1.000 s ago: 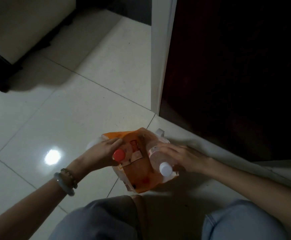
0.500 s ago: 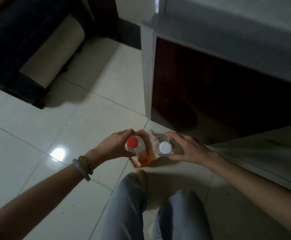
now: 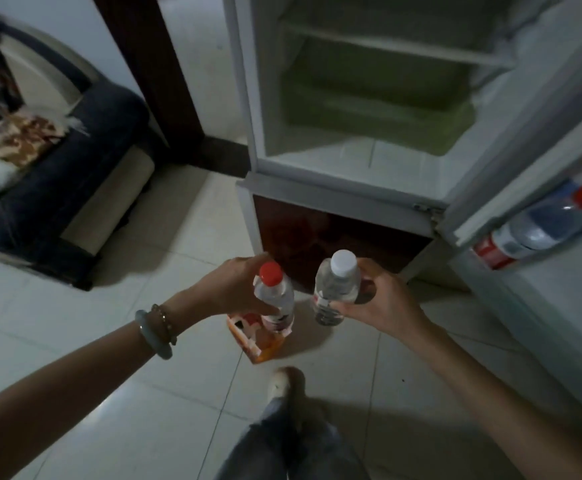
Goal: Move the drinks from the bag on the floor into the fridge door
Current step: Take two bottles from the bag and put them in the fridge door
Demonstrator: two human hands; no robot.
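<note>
My left hand [image 3: 234,289] grips a clear bottle with a red cap [image 3: 274,297], held upright above the orange bag [image 3: 258,344] on the floor. My right hand [image 3: 376,303] holds a clear bottle with a white cap [image 3: 336,287] beside it, a short gap between the two bottles. The fridge [image 3: 369,98] stands open in front of me. Its door [image 3: 542,209] swings out at the right, and a red-capped bottle [image 3: 539,226] lies tilted in the door shelf.
A dark sofa [image 3: 75,157] with cushions sits at the left. The fridge's lower compartment has a dark brown front [image 3: 317,237] just behind the bottles. My legs and one white shoe [image 3: 284,382] are below the bag on the pale tiled floor.
Both hands have lifted the two bottles out of the bag and raised them. The view has tilted up as I stand, bringing the open fridge and its door shelf into sight.
</note>
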